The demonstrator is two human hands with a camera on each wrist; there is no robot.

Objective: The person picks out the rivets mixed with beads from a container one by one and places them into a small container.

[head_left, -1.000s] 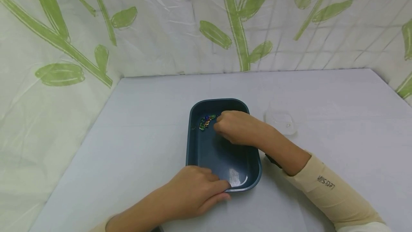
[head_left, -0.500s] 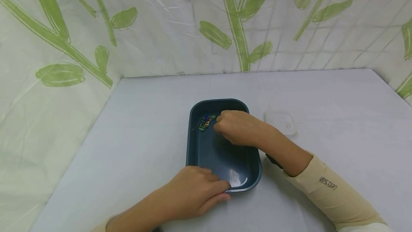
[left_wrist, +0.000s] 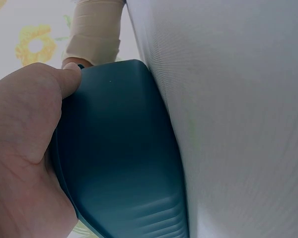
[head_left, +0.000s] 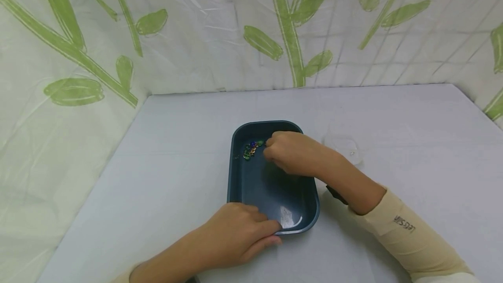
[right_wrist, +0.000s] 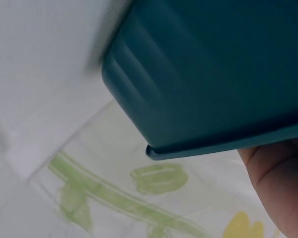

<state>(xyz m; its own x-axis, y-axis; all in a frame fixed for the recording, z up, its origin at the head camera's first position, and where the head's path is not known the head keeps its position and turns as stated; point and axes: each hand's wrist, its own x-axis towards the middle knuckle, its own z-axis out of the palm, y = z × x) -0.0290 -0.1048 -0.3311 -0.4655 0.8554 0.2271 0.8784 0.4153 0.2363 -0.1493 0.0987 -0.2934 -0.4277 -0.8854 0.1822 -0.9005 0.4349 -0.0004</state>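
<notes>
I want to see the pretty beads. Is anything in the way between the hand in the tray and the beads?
No, nothing visible. The right hand sits inside the blue tray, fingertips right beside the colored beads. The left hand holds the near rim.

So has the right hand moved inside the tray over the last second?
Yes, slightly: the right hand crept toward the far rim of the tray, beside the beads.

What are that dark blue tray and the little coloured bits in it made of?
The tray looks like moulded plastic: an even teal colour, rounded corners, a thin lip and ribbed outer wall, with a glossy floor that mirrors light near the left hand. The small beads by the right hand glint green, blue and orange, so probably glass or clear plastic; they are too small to tell.
</notes>
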